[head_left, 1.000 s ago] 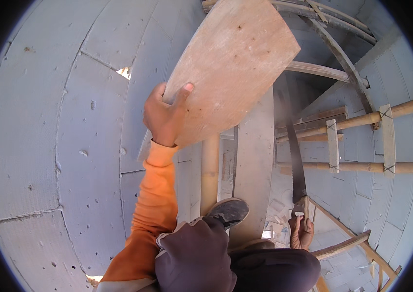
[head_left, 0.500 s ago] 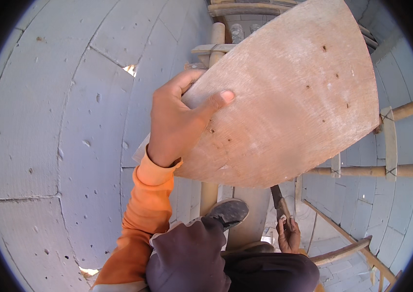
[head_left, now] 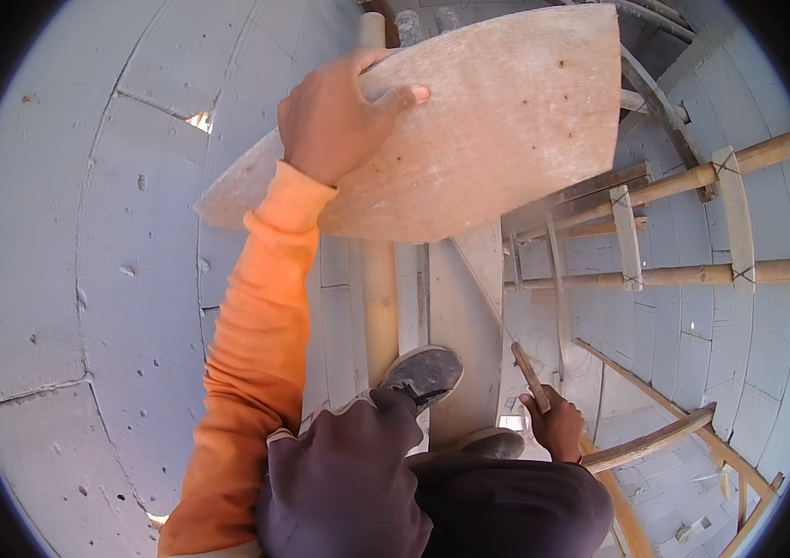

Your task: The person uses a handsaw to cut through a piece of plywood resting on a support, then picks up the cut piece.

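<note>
My left hand (head_left: 334, 121), at the end of an orange sleeve, grips the upper left edge of a curved, pale brown plywood board (head_left: 497, 121). Its thumb lies on the near face; the other fingers are hidden behind the board. Several small dark holes dot the board's surface. Lower right, my right hand (head_left: 557, 423) is closed around the wooden handle of a tool (head_left: 531, 377). From that handle a thin, narrow part, perhaps a blade seen edge-on, runs up left toward the board's lower edge. Whether it touches the board I cannot tell.
My shoes (head_left: 424, 372) rest on a narrow plank (head_left: 464, 316) beside an upright-looking bamboo pole (head_left: 379, 298). A grey block wall (head_left: 134, 279) rises close on the left. At right are tied bamboo rails (head_left: 674, 277) with wooden crosspieces, and a wooden beam (head_left: 650, 442). A lower floor shows below.
The board has moved left and tilted flatter with my left hand. My right hand has turned and closed more fully round the handle; the tool's thin part now points up left.
</note>
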The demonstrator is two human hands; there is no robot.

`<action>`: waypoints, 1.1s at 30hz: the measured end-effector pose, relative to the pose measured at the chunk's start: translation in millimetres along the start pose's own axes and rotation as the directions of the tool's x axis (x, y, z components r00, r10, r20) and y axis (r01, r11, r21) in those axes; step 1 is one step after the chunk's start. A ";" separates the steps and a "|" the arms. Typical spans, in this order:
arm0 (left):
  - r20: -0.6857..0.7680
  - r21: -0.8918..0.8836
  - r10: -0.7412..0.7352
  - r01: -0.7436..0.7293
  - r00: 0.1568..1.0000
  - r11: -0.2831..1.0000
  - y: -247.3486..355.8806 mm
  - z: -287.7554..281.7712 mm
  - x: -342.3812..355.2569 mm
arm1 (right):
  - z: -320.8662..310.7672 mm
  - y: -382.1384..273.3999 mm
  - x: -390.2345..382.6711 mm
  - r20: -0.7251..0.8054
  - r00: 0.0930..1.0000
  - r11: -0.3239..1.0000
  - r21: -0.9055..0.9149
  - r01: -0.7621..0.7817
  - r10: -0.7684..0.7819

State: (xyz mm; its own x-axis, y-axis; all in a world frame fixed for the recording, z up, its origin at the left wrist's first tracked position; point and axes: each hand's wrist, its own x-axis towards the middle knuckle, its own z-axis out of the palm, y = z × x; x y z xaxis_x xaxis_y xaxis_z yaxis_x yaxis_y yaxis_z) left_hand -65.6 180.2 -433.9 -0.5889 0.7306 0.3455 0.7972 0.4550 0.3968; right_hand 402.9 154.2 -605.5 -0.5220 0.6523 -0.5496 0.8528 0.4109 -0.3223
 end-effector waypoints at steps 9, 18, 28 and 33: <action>0.388 0.078 -0.135 0.114 0.912 0.990 -63.7 90.5 55.6 | -9.7 4.6 -31.4 -0.452 0.892 1.000 -0.004 0.020 -0.019; 0.364 0.085 0.013 -0.048 0.931 0.995 -87.8 106.8 52.9 | 2.8 8.0 -68.1 -0.013 0.939 0.362 0.924 -0.120 0.344; 0.564 -0.194 -0.009 0.143 0.826 0.971 -91.7 70.8 43.7 | -9.3 43.5 -55.7 -0.494 0.828 0.110 0.869 0.483 0.264; 0.295 -0.116 0.349 -0.329 0.889 0.937 -149.5 87.4 46.1 | -25.7 -48.6 2.6 -0.683 0.710 0.276 0.725 0.631 0.170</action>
State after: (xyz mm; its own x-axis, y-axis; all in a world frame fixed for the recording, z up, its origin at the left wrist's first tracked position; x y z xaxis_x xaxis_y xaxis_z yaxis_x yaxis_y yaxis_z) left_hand -200.4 190.4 -551.6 -0.2063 0.9589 0.1946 0.9257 0.1268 0.3564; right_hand 359.7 152.3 -571.5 -0.2367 0.9682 0.0813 -0.0823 0.0634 -0.9946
